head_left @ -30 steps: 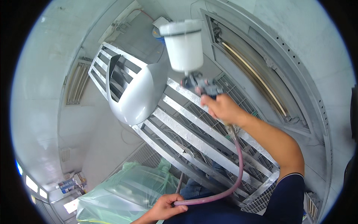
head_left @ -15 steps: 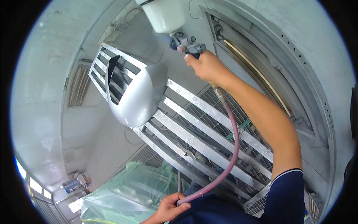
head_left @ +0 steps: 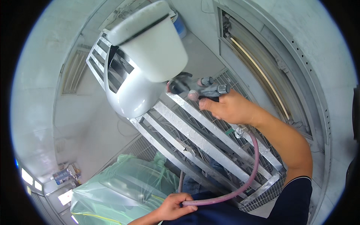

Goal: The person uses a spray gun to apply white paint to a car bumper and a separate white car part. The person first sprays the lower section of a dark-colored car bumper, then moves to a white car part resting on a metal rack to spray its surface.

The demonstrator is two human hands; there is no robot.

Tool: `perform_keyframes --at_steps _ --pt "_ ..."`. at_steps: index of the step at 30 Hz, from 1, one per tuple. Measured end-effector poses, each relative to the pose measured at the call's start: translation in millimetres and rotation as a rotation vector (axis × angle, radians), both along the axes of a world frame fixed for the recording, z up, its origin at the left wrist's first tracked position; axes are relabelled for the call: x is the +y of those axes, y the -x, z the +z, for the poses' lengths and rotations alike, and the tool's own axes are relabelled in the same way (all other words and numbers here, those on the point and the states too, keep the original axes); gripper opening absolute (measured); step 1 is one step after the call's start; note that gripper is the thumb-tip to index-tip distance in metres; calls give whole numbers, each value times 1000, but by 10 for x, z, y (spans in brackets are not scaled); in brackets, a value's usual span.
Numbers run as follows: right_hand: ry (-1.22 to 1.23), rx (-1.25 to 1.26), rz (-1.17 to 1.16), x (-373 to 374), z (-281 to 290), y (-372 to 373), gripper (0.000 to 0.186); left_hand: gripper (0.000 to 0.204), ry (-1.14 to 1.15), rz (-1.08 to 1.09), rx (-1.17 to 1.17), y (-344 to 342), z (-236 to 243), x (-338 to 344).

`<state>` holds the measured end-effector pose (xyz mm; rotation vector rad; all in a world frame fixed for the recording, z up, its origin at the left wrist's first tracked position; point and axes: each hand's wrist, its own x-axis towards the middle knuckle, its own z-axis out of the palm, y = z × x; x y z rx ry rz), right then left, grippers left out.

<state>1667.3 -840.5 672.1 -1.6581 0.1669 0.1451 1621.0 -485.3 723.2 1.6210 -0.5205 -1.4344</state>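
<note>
My right hand [head_left: 234, 108] is closed round the handle of a spray gun [head_left: 210, 89] with a large white paint cup [head_left: 155, 56] on top. The gun's nose points left, toward a glossy silver mirror-cover-like shell [head_left: 131, 98] with a dark-edged opening. This shell rests on a slatted metal rack [head_left: 195, 133], and the cup hides part of it. A pinkish air hose [head_left: 256, 161] runs from the gun's handle down to my left hand [head_left: 176, 207], which grips it low in front of my body.
At the lower left stands a large object under green plastic sheeting [head_left: 123, 187]. A framed wall recess [head_left: 262, 67] runs along the right. Floor grating [head_left: 262, 195] shows beneath the rack. A blue container [head_left: 179, 27] stands beyond the cup.
My right hand has brought the spray gun down and closer, so the cup now covers part of the silver shell. The hose bends further right. My left hand keeps its grip.
</note>
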Motion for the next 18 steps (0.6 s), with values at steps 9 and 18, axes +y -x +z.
perform_keyframes --at_steps 9,18 --pt "118 -141 -604 419 -254 144 25 24 -93 200 -41 -50 22 708" --pt "22 -163 -508 1683 -486 163 27 34 -61 409 -25 -453 173 1840"
